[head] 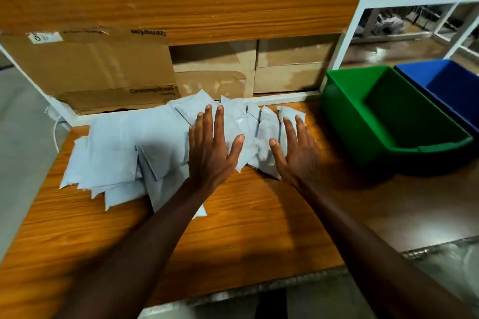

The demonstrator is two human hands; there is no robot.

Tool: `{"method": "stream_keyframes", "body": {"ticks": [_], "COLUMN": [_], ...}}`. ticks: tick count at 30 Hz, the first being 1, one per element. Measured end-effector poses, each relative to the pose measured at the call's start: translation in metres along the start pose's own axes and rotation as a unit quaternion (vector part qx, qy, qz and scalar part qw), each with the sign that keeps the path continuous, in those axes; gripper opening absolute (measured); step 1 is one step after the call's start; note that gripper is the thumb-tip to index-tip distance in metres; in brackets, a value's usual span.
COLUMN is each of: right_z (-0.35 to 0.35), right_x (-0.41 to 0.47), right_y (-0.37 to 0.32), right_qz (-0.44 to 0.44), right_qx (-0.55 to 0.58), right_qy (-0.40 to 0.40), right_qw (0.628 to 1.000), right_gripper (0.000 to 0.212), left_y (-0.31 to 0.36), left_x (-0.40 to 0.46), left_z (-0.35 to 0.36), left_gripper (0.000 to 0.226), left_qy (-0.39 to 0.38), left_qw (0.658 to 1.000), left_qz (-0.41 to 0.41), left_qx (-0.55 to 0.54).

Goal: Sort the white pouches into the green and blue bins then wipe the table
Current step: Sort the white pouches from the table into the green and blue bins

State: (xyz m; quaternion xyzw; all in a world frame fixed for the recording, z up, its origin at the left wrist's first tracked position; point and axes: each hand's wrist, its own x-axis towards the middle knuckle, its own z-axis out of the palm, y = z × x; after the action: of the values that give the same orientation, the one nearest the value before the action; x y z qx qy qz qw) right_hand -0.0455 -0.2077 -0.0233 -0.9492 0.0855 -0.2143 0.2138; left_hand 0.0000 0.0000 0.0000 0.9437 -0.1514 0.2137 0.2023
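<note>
A loose heap of several white pouches covers the far left and middle of the wooden table. My left hand lies over the middle of the heap with fingers straight and spread. My right hand is flat over the heap's right end, fingers straight too. Neither hand grips a pouch. The green bin stands on the table at the right, with nothing visible inside. Beyond it, at the far right edge, is the blue bin, partly cut off.
Cardboard boxes stand behind the heap against a white-framed wooden shelf. A white cable hangs at the table's left back corner. The floor lies off the table's left edge and front edge.
</note>
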Motion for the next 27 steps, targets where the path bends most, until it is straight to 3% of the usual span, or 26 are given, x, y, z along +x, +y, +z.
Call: {"method": "stream_keyframes", "body": {"ticks": [8,13,19,27], "right_z": [0.039,0.066,0.076,0.066], "right_x": [0.056,0.075,0.069,0.067], "right_y": [0.060,0.079,0.085,0.086], "right_qz": [0.083,0.102,0.064,0.065], "right_qx": [-0.012,-0.034,-0.011,0.091], "right_qy": [-0.141,-0.209,-0.174,-0.138], "right_qw": [0.986,0.972,0.983,0.984], "right_gripper": [0.072,0.072,0.068,0.050], "left_y": [0.009,0.012,0.014,0.005], "left_x": [0.061,0.071,0.063,0.053], "left_z": [0.058,0.078,0.090,0.080], "left_gripper": [0.080,0.084,0.077,0.064], "left_qy": [-0.019,-0.030,-0.073,-0.058], "left_qw": [0.993,0.966,0.947,0.974], "left_qz": [-0.105,-0.213,-0.261,-0.172], "left_qx": [0.048,0.144,0.170,0.139]}}
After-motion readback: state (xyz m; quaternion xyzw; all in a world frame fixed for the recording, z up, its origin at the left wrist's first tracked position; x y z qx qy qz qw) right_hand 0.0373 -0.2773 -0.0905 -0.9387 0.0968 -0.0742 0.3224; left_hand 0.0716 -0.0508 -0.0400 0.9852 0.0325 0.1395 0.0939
